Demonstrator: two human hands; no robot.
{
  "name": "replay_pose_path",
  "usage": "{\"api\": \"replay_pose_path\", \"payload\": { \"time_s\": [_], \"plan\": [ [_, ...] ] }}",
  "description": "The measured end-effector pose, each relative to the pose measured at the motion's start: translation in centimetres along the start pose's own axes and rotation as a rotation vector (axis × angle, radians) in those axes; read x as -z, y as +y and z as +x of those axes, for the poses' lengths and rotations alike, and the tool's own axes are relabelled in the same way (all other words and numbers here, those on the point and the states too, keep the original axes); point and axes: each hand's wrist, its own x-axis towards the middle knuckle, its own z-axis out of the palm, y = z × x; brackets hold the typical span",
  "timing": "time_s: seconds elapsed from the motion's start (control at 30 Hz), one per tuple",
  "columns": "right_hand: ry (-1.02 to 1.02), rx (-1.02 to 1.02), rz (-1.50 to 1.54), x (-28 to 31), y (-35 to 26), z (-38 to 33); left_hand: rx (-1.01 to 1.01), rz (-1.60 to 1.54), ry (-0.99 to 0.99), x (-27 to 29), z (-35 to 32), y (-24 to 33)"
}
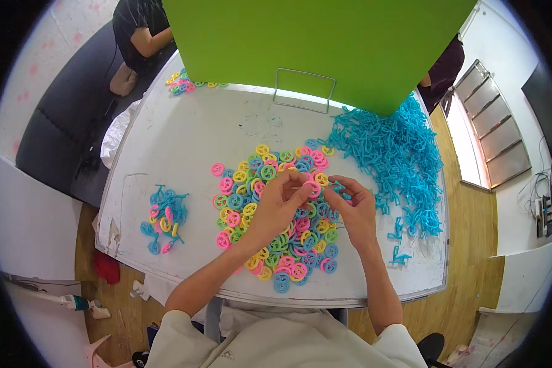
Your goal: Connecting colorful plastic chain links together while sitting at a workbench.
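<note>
Two bare hands nearly meet over the heap of wheels [286, 246], and their own fingers hide much of the work. The left hand [279, 207] pinches a pink wheel [313, 189] between thumb and fingertips; the right hand [354, 213], just beside it toward three o'clock, has thumb and fingers closed on a teal piece [341, 189] — mostly covered, so I cannot tell whether it touches the wheel. The held wheel is a smooth, round ring; its middle is hard to make out. Those in the heap, pink, yellow, green and blue, are spoked, and the forearms cover some. Seen from the heap, a mound of teal pieces [389, 147] lies at two o'clock, too tangled to separate, and a small cluster of wheels and teal parts [164, 218] at nine o'clock on the white table [178, 132]. At twelve o'clock a green panel [319, 46] with a wire loop [305, 111] below it blocks the table's far side — cut off by the top edge — as are a person [142, 40] at eleven o'clock and a dark sleeve [450, 66] at one o'clock.
</note>
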Motion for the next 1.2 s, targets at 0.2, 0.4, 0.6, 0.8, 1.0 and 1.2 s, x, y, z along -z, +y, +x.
{"api": "replay_pose_path", "payload": {
  "time_s": [0.2, 0.4, 0.6, 0.8, 1.0, 1.2],
  "plan": [
    [-0.064, 0.032, 0.049, 0.0, 0.9, 0.2, 0.132, -0.187, -0.060, 0.3, 0.1, -0.1],
    [-0.090, -0.026, 0.060, -0.2, 0.2, -0.1, 0.184, -0.170, -0.011, 0.4, 0.1, -0.5],
    [-0.074, -0.040, 0.055, 0.3, 1.4, 0.3, 0.137, -0.088, -0.001, 0.5, 0.1, -0.4],
    [-0.115, -0.014, 0.106, 0.9, 1.3, 0.5, 0.083, -0.150, -0.019, 0.5, 0.2, -0.1],
    [-0.125, -0.013, 0.031, 0.5, 0.8, 0.1, 0.030, -0.075, -0.035, 0.7, 0.3, -0.5],
    [-0.083, 0.067, -0.016, -0.3, 1.3, 0.0, -0.012, 0.047, 0.025, 0.4, 0.2, -0.4]
  ]
}}
